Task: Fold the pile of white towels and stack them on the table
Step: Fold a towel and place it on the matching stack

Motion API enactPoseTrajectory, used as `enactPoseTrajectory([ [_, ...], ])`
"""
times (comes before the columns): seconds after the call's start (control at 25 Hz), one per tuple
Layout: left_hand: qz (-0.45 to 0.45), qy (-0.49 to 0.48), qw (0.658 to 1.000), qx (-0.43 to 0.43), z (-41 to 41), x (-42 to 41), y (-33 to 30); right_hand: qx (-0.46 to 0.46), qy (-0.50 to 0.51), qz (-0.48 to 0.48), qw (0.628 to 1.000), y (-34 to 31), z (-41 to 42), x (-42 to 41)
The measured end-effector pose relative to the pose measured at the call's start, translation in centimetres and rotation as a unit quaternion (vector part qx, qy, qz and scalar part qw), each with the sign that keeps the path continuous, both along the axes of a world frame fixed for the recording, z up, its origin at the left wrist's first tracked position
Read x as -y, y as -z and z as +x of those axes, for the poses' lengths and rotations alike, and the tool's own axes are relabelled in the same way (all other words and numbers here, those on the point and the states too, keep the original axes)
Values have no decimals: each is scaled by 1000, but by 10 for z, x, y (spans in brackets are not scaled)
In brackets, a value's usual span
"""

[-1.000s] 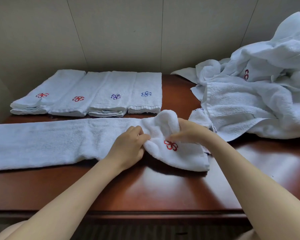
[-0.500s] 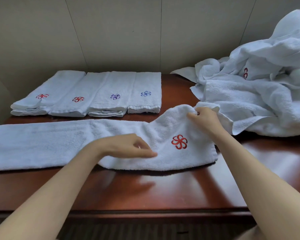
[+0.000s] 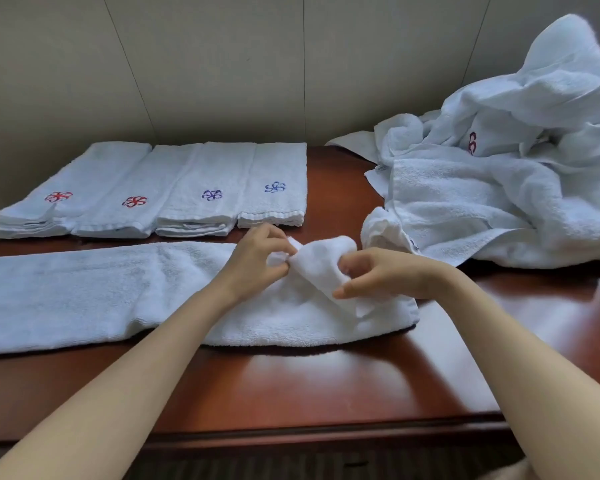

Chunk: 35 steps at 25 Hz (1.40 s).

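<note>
The surface (image 3: 326,386) is dark reddish wood, polished glossy, with pale glare across its near part. The towel (image 3: 84,292) laid along it is white terry cloth, matt and nubbly, its looped pile plain to see. Behind the towel, the folded towels (image 3: 174,188) are the same matt white cloth, each with a small stitched flower in red or blue thread. To the right of the towel, the pile (image 3: 499,188) is rumpled white terry, soft and matt. The wall (image 3: 222,64) behind looks smooth, matt beige, split by thin seams.
</note>
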<state>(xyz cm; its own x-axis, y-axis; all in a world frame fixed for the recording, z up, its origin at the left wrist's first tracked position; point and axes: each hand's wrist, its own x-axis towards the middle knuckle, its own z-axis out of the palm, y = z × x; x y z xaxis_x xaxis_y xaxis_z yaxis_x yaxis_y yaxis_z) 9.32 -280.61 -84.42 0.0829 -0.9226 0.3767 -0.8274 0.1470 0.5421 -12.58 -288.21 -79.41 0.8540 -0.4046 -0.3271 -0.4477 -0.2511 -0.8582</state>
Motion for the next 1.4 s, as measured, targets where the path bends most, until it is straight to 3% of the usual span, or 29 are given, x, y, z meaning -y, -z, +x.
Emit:
enactPoseTrajectory([
  [0.08, 0, 20, 1000, -17, 4, -13, 8, -4, 15, -36, 999, 4, -3, 2],
  [0.2, -11, 21, 998, -59, 4, -22, 7, 10, 153, -171, 973, 23, -5, 17],
  [0.28, -32, 4, 995, -99, 4, -23, 3, -35, 165, -290, 942, 34, -7, 23],
  [0.4, -45, -21, 990, -130, 10, -22, 3, -52, 161, -337, 926, 42, -7, 26],
  [0.52, -42, -9, 997, -68, 13, -22, 4, -97, 162, -340, 921, 48, -1, 25],
  [0.64, -42, 55, 993, 97, 6, -14, -1, -115, 143, -395, 900, 50, 7, 18],
  [0.72, -6, 88, 985, 145, -8, -7, -10, -61, 161, -352, 920, 44, 10, 13],
  [0.76, 13, 106, 986, 127, -15, -5, -16, -32, 180, -323, 929, 41, 11, 12],
  [0.88, 96, 127, 986, -57, -13, -7, -40, 37, 249, -293, 922, 39, 7, 19],
  [1.0, 202, 137, 951, -188, 8, -19, -57, 76, 264, -255, 927, 31, 6, 20],
  [1.12, 288, 162, 920, -210, 17, -29, -63, 100, 220, -190, 951, 23, 6, 20],
  [1.28, 419, 212, 869, -154, 11, -29, -80, 104, 196, -176, 959, 21, 7, 14],
  [1.4, 432, 103, 886, -133, -17, -18, -87, 102, 191, -177, 960, 18, 10, 9],
])
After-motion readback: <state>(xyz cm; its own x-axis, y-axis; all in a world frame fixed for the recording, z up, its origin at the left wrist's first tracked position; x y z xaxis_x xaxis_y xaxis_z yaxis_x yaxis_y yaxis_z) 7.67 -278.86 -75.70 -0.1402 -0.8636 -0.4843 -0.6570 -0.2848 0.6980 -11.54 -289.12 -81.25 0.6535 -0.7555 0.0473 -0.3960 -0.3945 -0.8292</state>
